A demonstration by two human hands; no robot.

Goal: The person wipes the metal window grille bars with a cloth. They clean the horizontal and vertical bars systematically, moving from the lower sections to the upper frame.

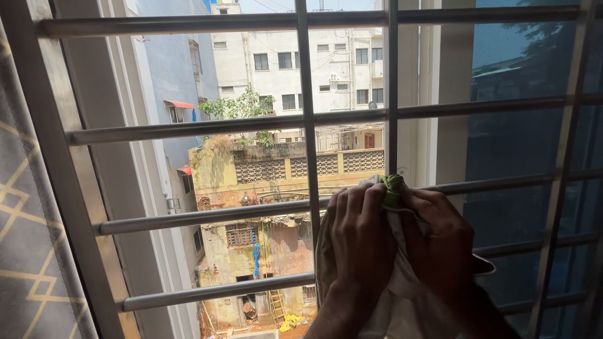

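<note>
Right up at the window grille (pixel 188 129), both hands bunched around a whitish cloth (pixel 402 301) with a green bit (pixel 394 186) poking out on top. Left hand (pixel 361 242) curled, fingers folded over the cloth's upper edge, pressing it against the vertical bar (pixel 391 94). Right hand (pixel 440 242) also curled, fingers tucked in beside the green bit, touching the left. Cloth hanging down between the wrists, just below the horizontal bar (pixel 502 183). Grey patterned curtain (pixel 25 251) at far left. Outside: weathered yellowish building (pixel 264 188), white apartment block (pixel 314 56) behind it.
</note>
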